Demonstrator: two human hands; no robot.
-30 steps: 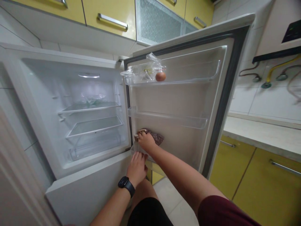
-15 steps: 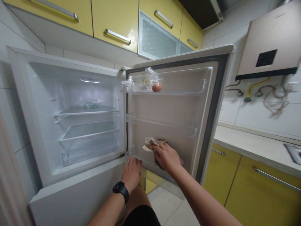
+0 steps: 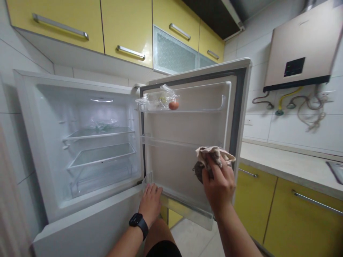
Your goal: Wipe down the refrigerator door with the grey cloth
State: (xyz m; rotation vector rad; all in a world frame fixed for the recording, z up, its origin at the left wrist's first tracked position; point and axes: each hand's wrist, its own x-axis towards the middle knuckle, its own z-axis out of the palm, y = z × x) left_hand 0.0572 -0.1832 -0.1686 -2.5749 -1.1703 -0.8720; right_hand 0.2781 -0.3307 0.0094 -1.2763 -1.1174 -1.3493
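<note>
A crumpled cloth [image 3: 213, 157] is gripped in the right hand [image 3: 218, 184], fingers curled tight, against the fridge door [image 3: 184, 128]. The door's lower edge is pressed by the left hand [image 3: 150, 204], fingers flat.

We see two bare forearms with no sleeves reaching the wrists. Our left hand [image 3: 150, 203] has a black smartwatch with a dark square face and a black band [image 3: 138, 222] strapped around its wrist. Our right hand [image 3: 218, 185] wears no ring, watch or glove. Below the forearms, black fabric shorts [image 3: 163, 249] cover the upper leg, and a bare knee shows above their hem.
</note>
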